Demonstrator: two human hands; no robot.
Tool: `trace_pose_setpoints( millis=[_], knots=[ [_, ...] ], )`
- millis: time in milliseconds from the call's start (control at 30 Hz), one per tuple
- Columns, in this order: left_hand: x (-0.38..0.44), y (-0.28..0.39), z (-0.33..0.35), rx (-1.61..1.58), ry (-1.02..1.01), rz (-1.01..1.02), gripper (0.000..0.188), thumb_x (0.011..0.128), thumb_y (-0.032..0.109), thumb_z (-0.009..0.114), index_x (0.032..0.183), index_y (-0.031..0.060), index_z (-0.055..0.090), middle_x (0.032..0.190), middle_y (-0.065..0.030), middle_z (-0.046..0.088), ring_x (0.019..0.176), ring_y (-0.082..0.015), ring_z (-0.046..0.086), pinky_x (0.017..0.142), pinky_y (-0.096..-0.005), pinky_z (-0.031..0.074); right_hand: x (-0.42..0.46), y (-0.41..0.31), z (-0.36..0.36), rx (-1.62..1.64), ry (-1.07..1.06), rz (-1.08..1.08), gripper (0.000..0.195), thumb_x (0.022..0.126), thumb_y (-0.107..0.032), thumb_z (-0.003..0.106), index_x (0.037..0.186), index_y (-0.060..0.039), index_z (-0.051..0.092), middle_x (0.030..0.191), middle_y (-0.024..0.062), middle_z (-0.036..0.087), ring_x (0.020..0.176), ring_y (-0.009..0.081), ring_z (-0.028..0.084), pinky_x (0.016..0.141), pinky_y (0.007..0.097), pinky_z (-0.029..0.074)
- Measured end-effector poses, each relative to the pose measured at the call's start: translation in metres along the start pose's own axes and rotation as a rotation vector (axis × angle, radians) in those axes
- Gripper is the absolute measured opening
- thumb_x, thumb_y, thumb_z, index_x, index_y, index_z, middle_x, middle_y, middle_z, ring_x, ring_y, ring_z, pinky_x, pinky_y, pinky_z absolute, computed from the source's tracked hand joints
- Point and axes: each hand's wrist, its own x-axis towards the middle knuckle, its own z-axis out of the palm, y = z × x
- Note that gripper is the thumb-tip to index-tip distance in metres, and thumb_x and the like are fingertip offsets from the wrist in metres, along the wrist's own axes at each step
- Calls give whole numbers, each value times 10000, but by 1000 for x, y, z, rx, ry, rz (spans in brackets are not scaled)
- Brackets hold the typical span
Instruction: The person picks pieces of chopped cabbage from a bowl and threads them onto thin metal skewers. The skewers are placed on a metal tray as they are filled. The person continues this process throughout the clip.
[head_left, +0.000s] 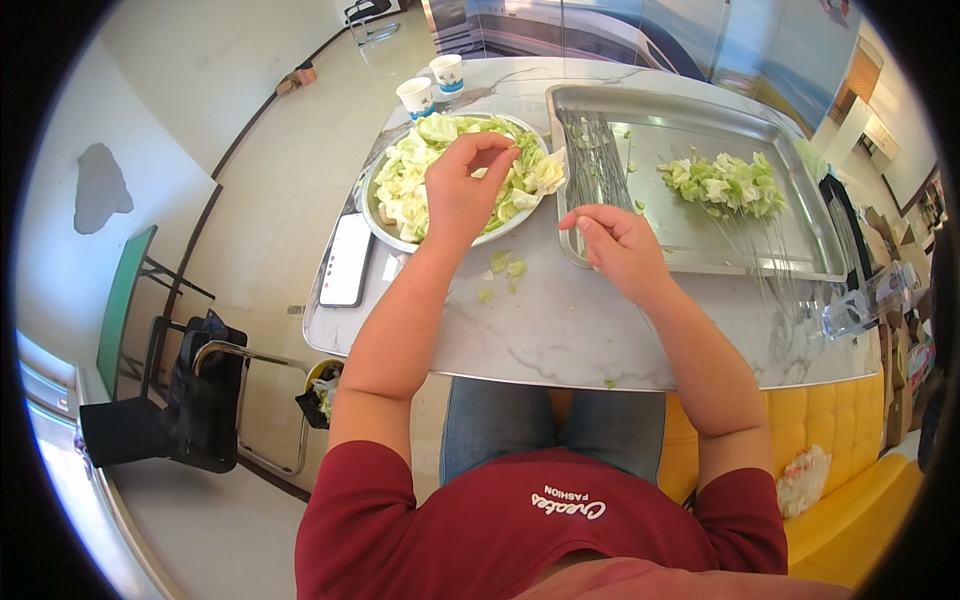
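Note:
My left hand (469, 180) is raised over a metal bowl (373, 217) full of torn cabbage leaves (405, 180). Its thumb and forefinger come together; a pale bit shows at their tips, but I cannot tell if they hold it. My right hand (622, 244) has its fingers closed around a thin skewer (645, 319), whose end shows below the palm. Ahead of that hand, a cabbage piece (551, 172) overhangs the bowl's right rim, possibly on the skewer's tip. Beside it, bare metal skewers (600, 161) lie bunched in a steel tray (652, 244).
Skewered cabbage (724, 182) lies in the tray, with skewer ends reaching past its front edge. A phone (346, 259) and two paper cups (416, 96) flank the bowl. Leaf scraps (506, 266) dot the marble-patterned table (540, 330). A clear plastic bottle (866, 300) lies at right.

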Motion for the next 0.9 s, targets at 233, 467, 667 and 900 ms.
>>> trace_pose_setpoints(
  millis=[233, 467, 667, 900],
  knots=[
    [6, 4, -1, -600, -20, -249, 191, 926, 129, 584, 1059, -7, 582, 994, -82, 633, 918, -165, 625, 832, -309, 532, 0, -1, -2, -56, 61, -54, 206, 957, -156, 493, 999, -28, 649, 558, -77, 375, 500, 23, 312, 461, 210, 262],
    [1, 19, 7, -683, -108, -583, 239, 929, 174, 586, 1077, -14, 600, 938, -69, 640, 779, -148, 619, 737, -332, 570, 2, 5, 1, -134, 24, -62, 177, 946, -156, 526, 1004, -35, 641, 548, -65, 423, 498, 22, 342, 457, 217, 270],
    [1, 15, 5, -675, -78, -581, 219, 912, 150, 610, 1047, -23, 620, 937, -89, 669, 724, -169, 661, 679, -312, 578, 1, 3, 3, -139, 59, -41, 167, 943, -152, 531, 993, -36, 640, 533, -48, 453, 464, 33, 369, 445, 219, 297],
    [3, 13, 2, -736, -89, -647, 220, 915, 149, 601, 1065, -11, 618, 979, -97, 678, 762, -183, 678, 700, -301, 572, 2, -1, 1, -144, 26, -28, 201, 964, -174, 490, 983, -44, 643, 511, -31, 444, 444, 37, 389, 435, 217, 304]
  ],
)
